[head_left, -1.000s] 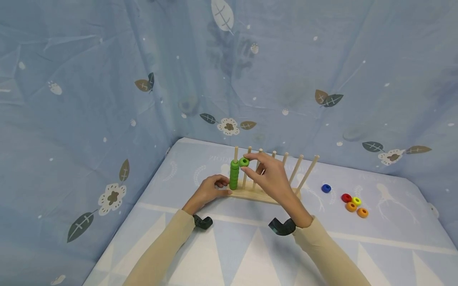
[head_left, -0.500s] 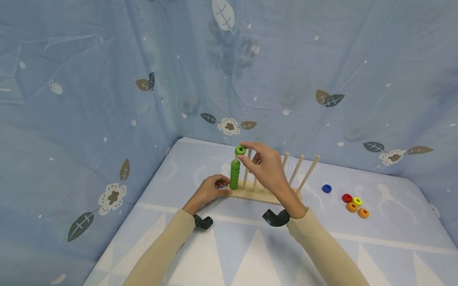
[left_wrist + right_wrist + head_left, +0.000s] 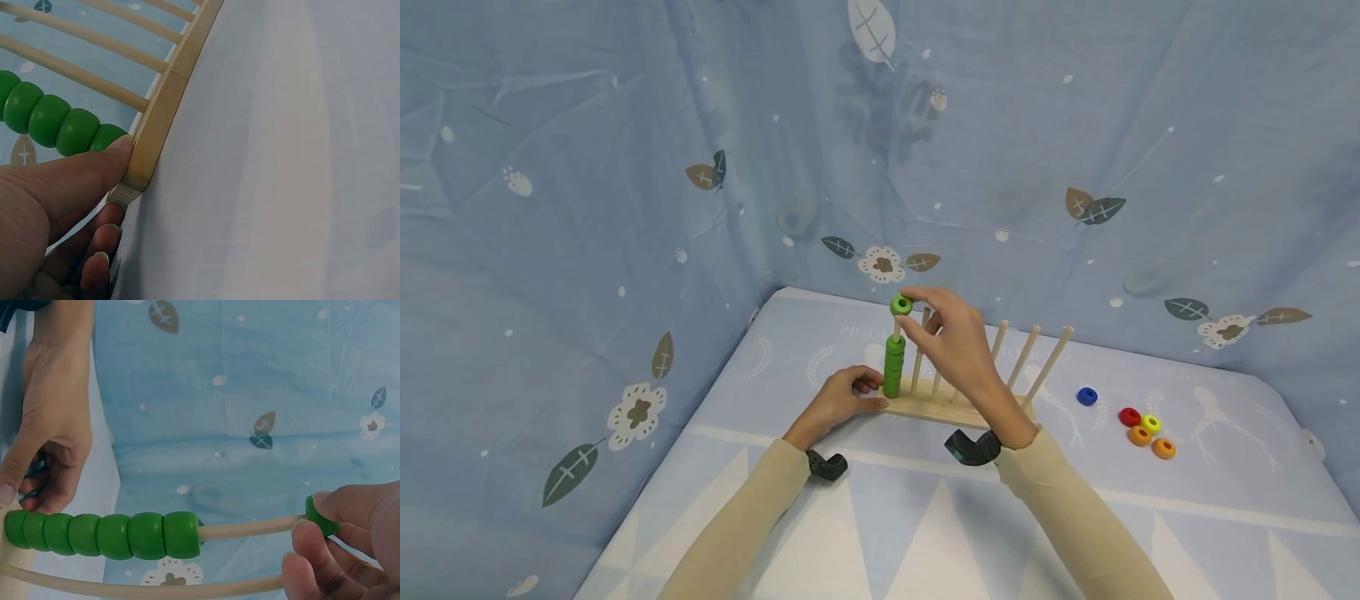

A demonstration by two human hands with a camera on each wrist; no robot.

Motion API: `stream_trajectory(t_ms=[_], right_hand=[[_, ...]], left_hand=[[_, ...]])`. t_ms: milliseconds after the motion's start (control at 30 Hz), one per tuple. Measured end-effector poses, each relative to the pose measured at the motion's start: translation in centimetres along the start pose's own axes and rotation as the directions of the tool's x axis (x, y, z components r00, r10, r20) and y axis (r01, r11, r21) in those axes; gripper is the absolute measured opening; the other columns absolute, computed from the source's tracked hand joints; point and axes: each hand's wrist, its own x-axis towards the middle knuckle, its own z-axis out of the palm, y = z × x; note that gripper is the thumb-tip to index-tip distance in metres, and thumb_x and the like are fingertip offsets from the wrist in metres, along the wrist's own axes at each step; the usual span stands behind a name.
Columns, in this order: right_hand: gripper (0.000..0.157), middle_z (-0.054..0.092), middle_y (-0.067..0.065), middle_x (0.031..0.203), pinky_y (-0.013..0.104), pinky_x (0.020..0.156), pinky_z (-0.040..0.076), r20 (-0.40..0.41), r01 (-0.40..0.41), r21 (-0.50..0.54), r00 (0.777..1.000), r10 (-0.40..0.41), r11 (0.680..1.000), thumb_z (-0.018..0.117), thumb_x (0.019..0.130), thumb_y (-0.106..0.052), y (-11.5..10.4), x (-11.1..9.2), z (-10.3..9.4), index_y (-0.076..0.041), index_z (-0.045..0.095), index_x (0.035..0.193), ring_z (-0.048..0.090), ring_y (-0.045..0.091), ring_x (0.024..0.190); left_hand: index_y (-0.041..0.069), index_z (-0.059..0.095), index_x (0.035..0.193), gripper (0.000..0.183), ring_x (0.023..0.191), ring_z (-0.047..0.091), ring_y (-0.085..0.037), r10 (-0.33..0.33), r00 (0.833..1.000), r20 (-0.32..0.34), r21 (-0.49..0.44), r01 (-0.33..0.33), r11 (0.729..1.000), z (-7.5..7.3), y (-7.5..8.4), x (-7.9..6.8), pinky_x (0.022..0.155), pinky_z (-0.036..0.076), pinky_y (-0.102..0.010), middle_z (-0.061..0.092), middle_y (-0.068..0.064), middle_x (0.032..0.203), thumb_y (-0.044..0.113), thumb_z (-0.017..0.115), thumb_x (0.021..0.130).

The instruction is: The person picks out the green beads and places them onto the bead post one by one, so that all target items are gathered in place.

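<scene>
My right hand (image 3: 957,343) pinches a green bead (image 3: 900,306) between thumb and fingertips. In the right wrist view that bead (image 3: 320,520) is at the tip of the leftmost peg (image 3: 256,528); whether the tip is inside its hole I cannot tell. Lower on this peg sits a stack of several green beads (image 3: 892,367), down to the wooden base (image 3: 936,411). My left hand (image 3: 841,398) grips the base's left end. In the left wrist view its thumb (image 3: 94,164) lies on the base beside the lowest bead, with the other fingers curled at the end.
Several bare wooden pegs (image 3: 1048,367) stand along the base to the right. On the table to the right lie a blue bead (image 3: 1087,397), a red bead (image 3: 1130,417), a yellow bead (image 3: 1151,424) and two orange beads (image 3: 1140,436). A patterned blue curtain (image 3: 1000,150) hangs behind.
My right hand has raised the green bead from beside the stack, up and slightly left, to the tip of the leftmost peg. My left hand has stayed at the base's end.
</scene>
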Motion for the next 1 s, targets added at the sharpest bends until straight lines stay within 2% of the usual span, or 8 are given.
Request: stream_trajectory(t_ms=[333, 667, 833, 1000], right_hand=[[0.033, 0.066, 0.002, 0.117, 0.029, 0.053, 0.049, 0.0, -0.017, -0.001, 1.0, 0.017, 1.0, 0.073, 0.095, -0.019, 0.3, 0.1, 0.1, -0.014, 0.069, 0.127, 0.057, 0.004, 0.055], [0.028, 0.064, 0.001, 0.12, 0.029, 0.045, 0.045, -0.003, -0.009, 0.02, 1.0, 0.009, 1.0, 0.07, 0.097, -0.017, 0.5, -0.9, -0.6, -0.015, 0.07, 0.125, 0.057, 0.002, 0.053], [0.024, 0.066, -0.002, 0.112, 0.028, 0.044, 0.045, -0.013, -0.004, 0.051, 1.0, 0.005, 0.999, 0.066, 0.099, -0.017, 0.5, -1.8, -1.5, -0.016, 0.07, 0.123, 0.059, 0.005, 0.054], [0.026, 0.068, -0.003, 0.11, 0.028, 0.052, 0.051, 0.019, -0.037, 0.029, 0.999, 0.036, 0.999, 0.067, 0.099, -0.02, 0.5, -3.3, -2.7, -0.017, 0.069, 0.124, 0.063, 0.006, 0.063]], left_hand=[[0.014, 0.069, 0.117, 0.039, 0.097, 0.059, -0.019, 0.005, 1.0, 0.009, 0.008, -0.005, 1.0, 0.1, 0.0, 0.2, 0.09, 0.048, -0.038, 0.066, 0.001, 0.108, 0.023, 0.085, 0.083], [0.013, 0.069, 0.118, 0.038, 0.098, 0.059, -0.019, 0.017, 1.0, 0.026, 0.002, -0.017, 1.0, 0.7, 0.4, 0.3, 0.091, 0.048, -0.039, 0.066, 0.0, 0.111, 0.022, 0.084, 0.085], [0.016, 0.069, 0.117, 0.035, 0.099, 0.059, -0.017, 0.008, 1.0, 0.028, 0.004, -0.008, 1.0, 0.2, 0.4, 0.4, 0.092, 0.047, -0.038, 0.066, 0.002, 0.111, 0.025, 0.083, 0.086], [0.016, 0.07, 0.118, 0.03, 0.098, 0.06, -0.018, 0.012, 1.0, 0.008, 0.007, -0.012, 1.0, -0.8, 0.5, -0.3, 0.089, 0.048, -0.039, 0.066, 0.001, 0.109, 0.024, 0.079, 0.09]])
